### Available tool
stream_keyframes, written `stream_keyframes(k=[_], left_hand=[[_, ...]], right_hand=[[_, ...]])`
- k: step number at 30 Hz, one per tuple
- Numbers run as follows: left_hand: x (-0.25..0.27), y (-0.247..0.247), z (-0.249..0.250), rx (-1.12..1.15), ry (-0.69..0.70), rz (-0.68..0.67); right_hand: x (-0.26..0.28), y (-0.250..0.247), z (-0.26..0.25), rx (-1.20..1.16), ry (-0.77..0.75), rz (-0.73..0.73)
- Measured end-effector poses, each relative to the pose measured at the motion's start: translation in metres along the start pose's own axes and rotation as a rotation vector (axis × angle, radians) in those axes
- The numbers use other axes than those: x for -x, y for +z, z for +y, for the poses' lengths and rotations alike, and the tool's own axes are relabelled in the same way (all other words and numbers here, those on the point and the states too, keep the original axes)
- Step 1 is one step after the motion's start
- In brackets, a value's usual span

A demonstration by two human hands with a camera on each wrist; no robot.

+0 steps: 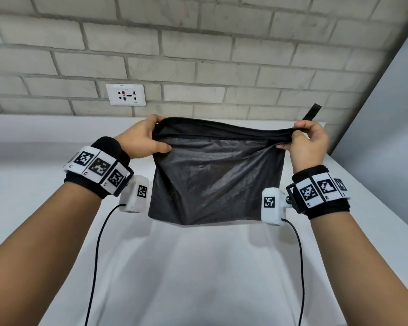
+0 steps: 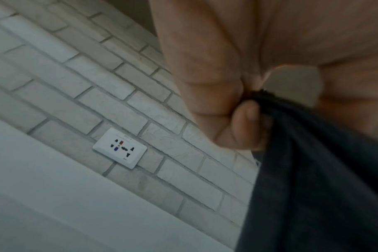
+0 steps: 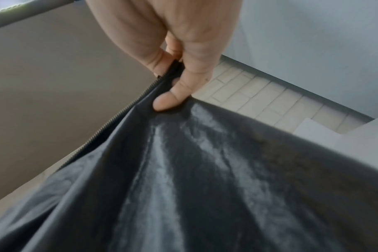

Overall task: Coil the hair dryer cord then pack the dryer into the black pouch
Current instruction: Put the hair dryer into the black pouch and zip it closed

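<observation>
left hand (image 1: 140,137), right hand (image 1: 309,143), gripping pouch (image 1: 216,177) (lifted)

You find no legible writing here. The wall socket (image 1: 125,94) carries a faint line of print along its top edge and a small mark at its lower corner (both too blurred to read). Your wristbands (image 1: 99,167) show only black-and-white square code patterns, no letters.
</observation>
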State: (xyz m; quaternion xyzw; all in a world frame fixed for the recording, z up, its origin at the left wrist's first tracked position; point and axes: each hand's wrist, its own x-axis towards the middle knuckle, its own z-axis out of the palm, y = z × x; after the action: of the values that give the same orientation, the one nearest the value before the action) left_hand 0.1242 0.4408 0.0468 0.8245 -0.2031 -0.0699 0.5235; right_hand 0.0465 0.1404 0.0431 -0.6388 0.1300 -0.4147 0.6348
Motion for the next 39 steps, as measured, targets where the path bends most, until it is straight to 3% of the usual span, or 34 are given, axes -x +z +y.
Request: stream_keyframes(k=[4,11,16,20,26,30,33,36,39], left_hand=[[-0.002,0.004,-0.005,0.053,0.080,0.162],[-0.005,0.032,-0.013,0.564,0.084,0.481],[-0.004,0.050,-0.009,1.014,0.111,0.342],[-0.001,0.061,-0.003,1.022,0.049,0.385],[0.000,0.057,-0.008,1.122,0.035,0.428],[0.003,0.057,-0.009,1.126,0.054,0.400],[0.004,0.059,-0.009,1.141,0.074,0.375],[0.005,0.060,-0.010,1.159,0.100,0.356],[0.006,0.064,-0.011,1.183,0.141,0.297]], right_hand=[[-0.002,-0.007,0.004,-0.015,0.001,0.020],[0.001,-0.012,0.009,0.019,-0.035,0.002],[0.010,-0.009,0.018,0.146,-0.115,0.020],[0.019,-0.002,0.023,0.261,-0.181,0.013],[0.031,0.010,0.017,0.231,-0.265,-0.007],[0.039,0.019,0.007,0.357,-0.330,-0.035],[0.050,0.037,-0.005,0.544,-0.478,-0.017],[0.072,0.065,-0.024,0.610,-0.689,-0.103],[0.088,0.095,-0.041,0.480,-0.772,-0.369]])
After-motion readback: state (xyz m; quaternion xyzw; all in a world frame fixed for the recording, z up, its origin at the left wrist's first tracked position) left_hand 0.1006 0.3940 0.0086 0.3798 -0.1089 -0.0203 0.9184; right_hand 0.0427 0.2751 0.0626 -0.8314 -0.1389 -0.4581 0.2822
